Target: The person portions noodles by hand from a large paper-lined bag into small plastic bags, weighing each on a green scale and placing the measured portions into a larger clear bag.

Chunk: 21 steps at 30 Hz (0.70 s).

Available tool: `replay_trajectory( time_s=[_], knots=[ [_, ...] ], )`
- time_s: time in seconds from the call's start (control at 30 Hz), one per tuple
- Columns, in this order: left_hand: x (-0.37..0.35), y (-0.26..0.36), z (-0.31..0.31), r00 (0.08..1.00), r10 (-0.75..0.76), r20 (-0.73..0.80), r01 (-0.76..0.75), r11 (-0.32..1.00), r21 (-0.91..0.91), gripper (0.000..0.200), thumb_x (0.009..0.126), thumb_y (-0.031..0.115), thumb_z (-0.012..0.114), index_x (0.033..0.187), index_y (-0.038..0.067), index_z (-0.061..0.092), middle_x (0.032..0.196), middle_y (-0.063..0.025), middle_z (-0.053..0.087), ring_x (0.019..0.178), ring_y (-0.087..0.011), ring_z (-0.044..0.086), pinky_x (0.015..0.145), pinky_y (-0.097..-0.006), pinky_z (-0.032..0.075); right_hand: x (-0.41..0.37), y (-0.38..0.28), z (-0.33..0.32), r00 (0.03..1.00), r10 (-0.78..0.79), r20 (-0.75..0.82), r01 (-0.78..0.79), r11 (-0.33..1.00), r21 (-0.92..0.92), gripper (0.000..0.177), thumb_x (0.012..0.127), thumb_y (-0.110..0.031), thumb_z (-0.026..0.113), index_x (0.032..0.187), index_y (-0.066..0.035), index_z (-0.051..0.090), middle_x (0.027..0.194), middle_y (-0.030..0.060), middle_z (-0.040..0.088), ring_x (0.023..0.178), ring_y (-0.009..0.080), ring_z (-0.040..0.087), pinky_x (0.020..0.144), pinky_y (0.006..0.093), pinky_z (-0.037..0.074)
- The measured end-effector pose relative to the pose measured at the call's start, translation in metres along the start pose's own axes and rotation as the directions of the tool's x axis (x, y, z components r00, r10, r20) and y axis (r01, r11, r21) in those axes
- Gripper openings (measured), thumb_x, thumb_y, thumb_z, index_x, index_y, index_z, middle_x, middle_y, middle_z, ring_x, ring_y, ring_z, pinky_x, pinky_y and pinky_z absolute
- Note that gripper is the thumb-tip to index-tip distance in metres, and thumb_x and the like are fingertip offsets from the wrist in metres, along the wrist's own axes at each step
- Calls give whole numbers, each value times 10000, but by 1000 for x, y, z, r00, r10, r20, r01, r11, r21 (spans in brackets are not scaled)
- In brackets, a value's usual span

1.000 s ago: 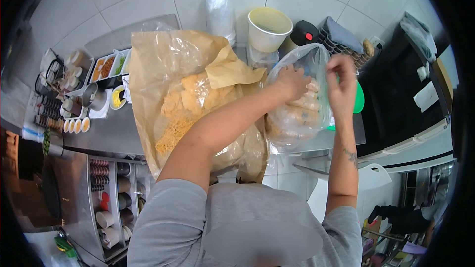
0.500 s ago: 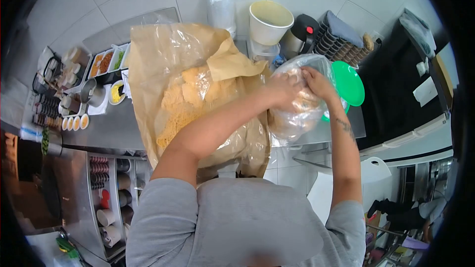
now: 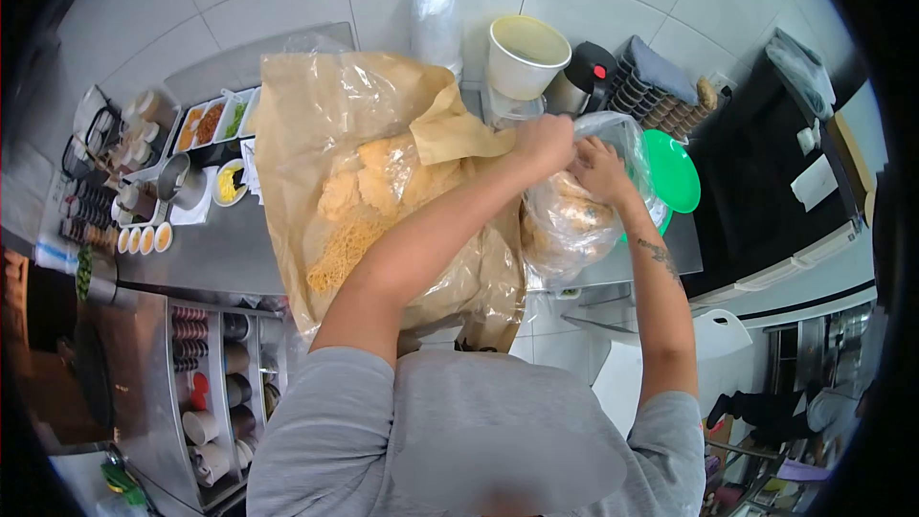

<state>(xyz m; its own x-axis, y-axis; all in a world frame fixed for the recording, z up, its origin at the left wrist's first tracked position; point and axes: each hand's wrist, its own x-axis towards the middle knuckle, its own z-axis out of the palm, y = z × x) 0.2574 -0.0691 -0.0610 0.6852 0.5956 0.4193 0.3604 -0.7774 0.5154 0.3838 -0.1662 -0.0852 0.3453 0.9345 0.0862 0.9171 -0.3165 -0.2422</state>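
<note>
My left hand (image 3: pixel 546 146) is closed at the upper left edge of a clear plastic bag (image 3: pixel 586 244) filled with light brown food pieces. Close beside it, my right hand (image 3: pixel 598 168) has its fingers bent at the bag's gathered top. Both appear to hold the plastic, though the fingertips are partly hidden. Under my left forearm lies a large brown paper bag (image 3: pixel 292 134) with a clear plastic layer. Orange-yellow food (image 3: pixel 345 254) shows in or on it. A green lid (image 3: pixel 673 170) is just right of the clear bag.
Behind the bags stand a white bucket (image 3: pixel 527 62), a thermos (image 3: pixel 580 77) and a plastic-wrapped stack (image 3: pixel 436 24). Trays of toppings (image 3: pixel 212 124) and small cups (image 3: pixel 146 240) are at the left. A person (image 3: pixel 833 412) is visible at the far lower right.
My left hand has moved up at the bag's upper left edge, and my right hand has shifted down and left. The clear bag's top looks more gathered.
</note>
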Motion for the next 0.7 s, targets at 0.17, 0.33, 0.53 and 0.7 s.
replay_trajectory(
  time_s=[0.17,0.33,0.53,0.7],
  knots=[
    [26,15,-27,973,12,-229,-79,955,-287,137,773,86,504,797,-32,570,731,-273,593,758,-446,584,706,-485,469,-2,-8,0,994,-82,75,85,996,-37,586,766,-425,578,1294,-196,470,1366,50,422,1274,357,329,999,612,224],
    [28,13,-33,975,-36,-221,-40,943,-329,143,780,100,514,818,-27,567,790,-267,601,809,-435,584,712,-475,460,6,-3,5,980,69,188,-80,995,52,627,736,-432,583,1305,-200,461,1374,53,416,1279,364,325,998,626,201],
    [2,36,-59,908,233,-347,-201,972,125,241,737,78,563,968,12,539,925,-179,594,897,-363,566,764,-443,415,16,32,13,965,-234,118,186,930,318,529,834,-307,529,1301,-71,451,1320,178,453,1237,370,401,1023,470,300],
    [-31,59,-57,795,606,23,-606,794,38,271,711,73,591,978,29,574,1030,-138,533,930,-296,534,811,-438,375,-103,-31,-78,949,-311,49,290,923,253,544,746,-178,673,1234,-16,495,1179,196,532,1105,369,482,980,415,362]
  ],
)
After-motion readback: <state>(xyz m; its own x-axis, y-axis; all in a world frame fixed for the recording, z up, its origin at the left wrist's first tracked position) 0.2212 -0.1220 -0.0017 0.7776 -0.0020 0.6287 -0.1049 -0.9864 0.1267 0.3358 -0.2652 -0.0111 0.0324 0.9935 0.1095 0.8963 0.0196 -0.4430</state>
